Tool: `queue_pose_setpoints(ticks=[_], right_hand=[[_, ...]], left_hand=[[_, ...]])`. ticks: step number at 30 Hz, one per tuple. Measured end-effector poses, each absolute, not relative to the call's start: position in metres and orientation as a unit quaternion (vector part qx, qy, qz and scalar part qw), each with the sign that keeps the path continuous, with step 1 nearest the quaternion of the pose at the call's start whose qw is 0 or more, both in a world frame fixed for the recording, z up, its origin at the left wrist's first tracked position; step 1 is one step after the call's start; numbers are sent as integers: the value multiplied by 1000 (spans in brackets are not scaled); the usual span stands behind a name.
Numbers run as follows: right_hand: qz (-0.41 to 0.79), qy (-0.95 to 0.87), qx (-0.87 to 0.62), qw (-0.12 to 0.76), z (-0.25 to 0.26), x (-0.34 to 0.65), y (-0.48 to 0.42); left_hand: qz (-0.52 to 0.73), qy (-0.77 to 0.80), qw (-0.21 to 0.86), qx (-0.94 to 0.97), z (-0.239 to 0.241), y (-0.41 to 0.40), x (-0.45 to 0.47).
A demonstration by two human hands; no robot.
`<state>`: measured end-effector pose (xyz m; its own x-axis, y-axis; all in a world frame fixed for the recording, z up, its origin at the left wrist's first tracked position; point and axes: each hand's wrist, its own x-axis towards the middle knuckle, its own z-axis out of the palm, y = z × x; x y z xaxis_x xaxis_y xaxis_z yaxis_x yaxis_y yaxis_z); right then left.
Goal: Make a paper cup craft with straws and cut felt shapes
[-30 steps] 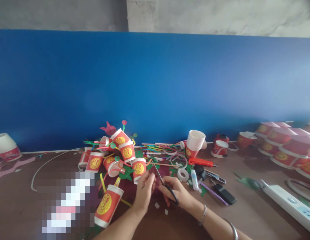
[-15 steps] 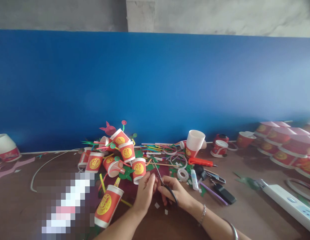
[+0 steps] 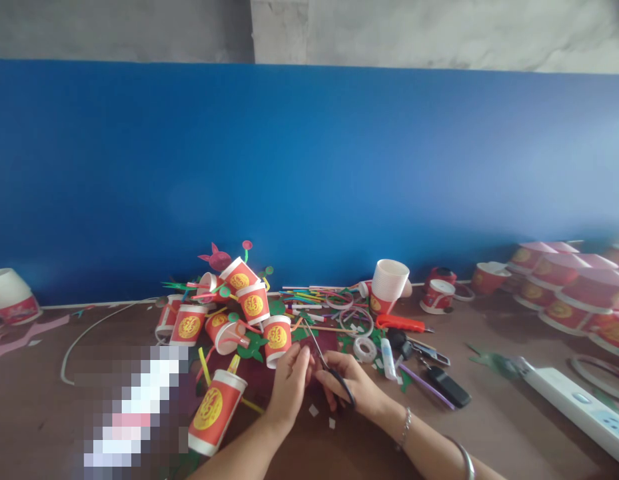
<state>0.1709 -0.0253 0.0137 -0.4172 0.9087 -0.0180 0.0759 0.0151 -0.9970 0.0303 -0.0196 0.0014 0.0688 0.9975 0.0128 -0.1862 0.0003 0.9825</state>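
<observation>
My right hand [image 3: 350,385] grips black-handled scissors [image 3: 329,365], blades pointing up and to the left. My left hand [image 3: 289,383] pinches a small dark red piece [image 3: 313,368] against the blades, fingers closed on it. Both hands rest low over the brown table [image 3: 39,413], just in front of a heap of red paper cups [image 3: 252,303] with gold emblems. One such cup [image 3: 214,408] lies tilted beside my left wrist. Small white scraps [image 3: 314,411] lie under my hands.
Coloured straws [image 3: 309,297], a tape roll [image 3: 364,349], a glue tube [image 3: 388,359], a red cutter [image 3: 402,325], and a black key fob [image 3: 449,387] lie right of the heap. White stacked cups [image 3: 389,280] stand behind. A power strip [image 3: 574,400] and cut cup rims [image 3: 564,313] sit at right.
Almost nothing has moved. My hands stay together at the same spot, with the scissors shifting only slightly at the dark red piece.
</observation>
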Motion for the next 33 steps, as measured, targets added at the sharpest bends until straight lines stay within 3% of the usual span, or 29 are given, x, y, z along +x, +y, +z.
queue_pose_setpoints(ticks=[19,33], right_hand=[[573,-616,-406,356,16,171,-27],[578,-610,-403,363,18,170,-26]], left_hand=[[560,436,525,470,7,-20,29],[516,416,577,477,7,-22,32]])
